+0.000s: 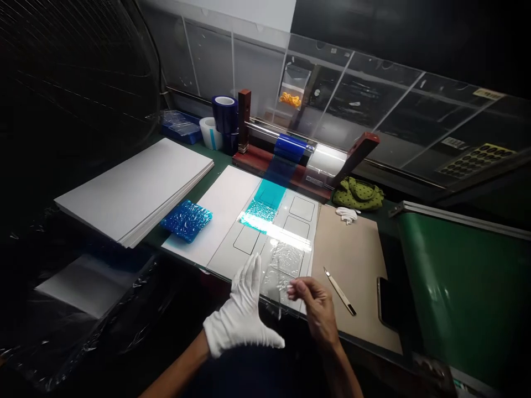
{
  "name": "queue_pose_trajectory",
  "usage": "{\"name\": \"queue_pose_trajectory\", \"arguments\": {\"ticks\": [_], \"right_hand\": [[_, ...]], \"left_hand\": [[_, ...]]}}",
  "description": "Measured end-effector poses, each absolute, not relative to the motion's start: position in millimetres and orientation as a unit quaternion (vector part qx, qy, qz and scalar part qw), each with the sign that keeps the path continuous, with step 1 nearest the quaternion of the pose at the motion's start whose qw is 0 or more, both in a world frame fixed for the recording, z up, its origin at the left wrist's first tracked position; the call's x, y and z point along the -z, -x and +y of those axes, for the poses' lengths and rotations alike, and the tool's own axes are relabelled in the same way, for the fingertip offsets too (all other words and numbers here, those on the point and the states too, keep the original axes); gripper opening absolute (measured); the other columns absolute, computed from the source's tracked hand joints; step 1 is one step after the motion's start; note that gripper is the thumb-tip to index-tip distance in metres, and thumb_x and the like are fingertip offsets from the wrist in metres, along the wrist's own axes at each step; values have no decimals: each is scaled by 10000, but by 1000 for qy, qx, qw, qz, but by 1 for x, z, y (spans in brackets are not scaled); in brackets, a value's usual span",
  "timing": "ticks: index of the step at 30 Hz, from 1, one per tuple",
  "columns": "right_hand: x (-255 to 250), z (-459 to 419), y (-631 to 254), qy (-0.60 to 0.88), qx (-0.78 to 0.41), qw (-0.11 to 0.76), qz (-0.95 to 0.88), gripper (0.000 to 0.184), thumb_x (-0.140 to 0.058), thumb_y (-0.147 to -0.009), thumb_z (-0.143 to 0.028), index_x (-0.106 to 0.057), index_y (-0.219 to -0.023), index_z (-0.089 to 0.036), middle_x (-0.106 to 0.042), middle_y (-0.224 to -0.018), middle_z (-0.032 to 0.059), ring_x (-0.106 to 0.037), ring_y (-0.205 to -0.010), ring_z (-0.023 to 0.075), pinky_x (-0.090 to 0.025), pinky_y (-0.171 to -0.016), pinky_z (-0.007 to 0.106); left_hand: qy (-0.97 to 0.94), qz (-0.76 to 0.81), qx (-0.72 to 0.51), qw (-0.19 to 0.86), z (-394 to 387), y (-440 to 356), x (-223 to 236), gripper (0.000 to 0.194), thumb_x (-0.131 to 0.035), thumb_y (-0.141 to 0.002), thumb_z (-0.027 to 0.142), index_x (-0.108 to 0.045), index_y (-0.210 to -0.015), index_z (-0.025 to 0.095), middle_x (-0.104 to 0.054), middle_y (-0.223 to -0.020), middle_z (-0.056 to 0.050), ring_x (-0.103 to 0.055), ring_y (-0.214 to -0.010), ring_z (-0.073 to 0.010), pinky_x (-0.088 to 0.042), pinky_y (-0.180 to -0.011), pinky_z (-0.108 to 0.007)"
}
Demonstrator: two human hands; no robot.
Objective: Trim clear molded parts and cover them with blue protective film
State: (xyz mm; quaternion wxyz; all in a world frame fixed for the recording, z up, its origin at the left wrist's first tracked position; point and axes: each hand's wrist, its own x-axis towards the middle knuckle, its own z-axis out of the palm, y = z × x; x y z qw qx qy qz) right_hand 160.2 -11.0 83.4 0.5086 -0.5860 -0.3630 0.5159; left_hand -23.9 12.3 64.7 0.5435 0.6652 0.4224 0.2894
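A clear, shiny sheet of film (286, 261) lies at the near end of a white board (226, 251) with black boxes drawn on it. It is between the person's two hands. The left hand (243, 318), in a white glove, is just left of the film. Its grip is wide open, thumb far from the fingers, with nothing in it. The bare right hand (318, 309) is at the film's near right side. Its grip is curled, thumb and finger close together, but one cannot tell if they pinch the film. A knife (340, 292) lies to the right, on a brown board (352, 243).
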Motion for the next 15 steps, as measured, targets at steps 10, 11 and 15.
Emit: {"name": "queue_pose_trajectory", "arguments": {"ticks": [10, 11, 15], "right_hand": [[-92, -41, -129, 659, -405, 478, -416, 376, -463, -877, -506, -680, -958, -210, -595, -801, 23, -541, -766, 156, -428, -682, 264], [-94, -43, -126, 660, -412, 455, -433, 400, -432, -891, -511, -670, -994, -207, -562, -722, 5, -516, -695, 141, -407, -638, 251], [-95, -48, -103, 632, -488, 389, -459, 471, -362, -917, -522, -664, -921, -161, -387, -498, -59, -367, -482, 91, -290, -501, 221]], "left_hand": [[-828, 381, -280, 300, -6, 70, -78, 1133, -751, -600, 432, -45, -1471, 268, -266, -1453, -128, -292, -1252, -429, -191, -1024, -538], [-838, 374, -270, 292, -5, 73, -79, 1100, -753, -589, 434, -103, -1466, 300, -270, -1453, -117, -309, -1236, -432, -198, -1010, -543], [-865, 387, -183, 260, -1, 81, -86, 950, -742, -545, 430, -338, -1400, 343, -290, -1430, -141, -347, -1168, -478, -218, -924, -590]]}}
